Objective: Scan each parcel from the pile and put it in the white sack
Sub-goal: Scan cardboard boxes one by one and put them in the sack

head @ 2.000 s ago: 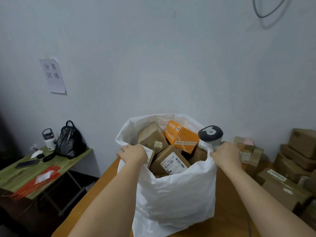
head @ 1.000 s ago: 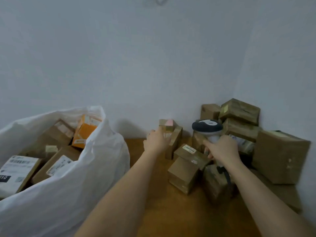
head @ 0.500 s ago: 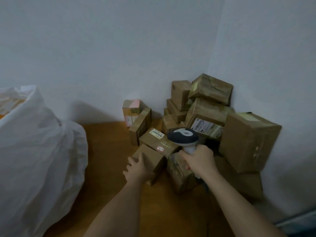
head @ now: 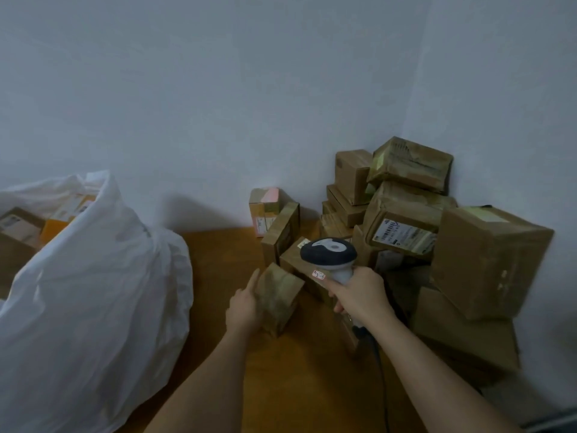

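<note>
Left hand (head: 245, 307) flat, fingers straight against small brown parcel (head: 281, 296) on table (head: 312, 385); right hand (head: 359, 296) clamped around scanner (head: 329, 254) beside pile (head: 437, 245).

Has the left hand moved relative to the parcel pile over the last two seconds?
Yes. The left hand left the white sack rim, crossed right to the parcel pile, and now touches the small front parcel.

The left hand (head: 245, 307) has shifted onto the left side of the small parcel (head: 281, 295), forefinger extended.
</note>
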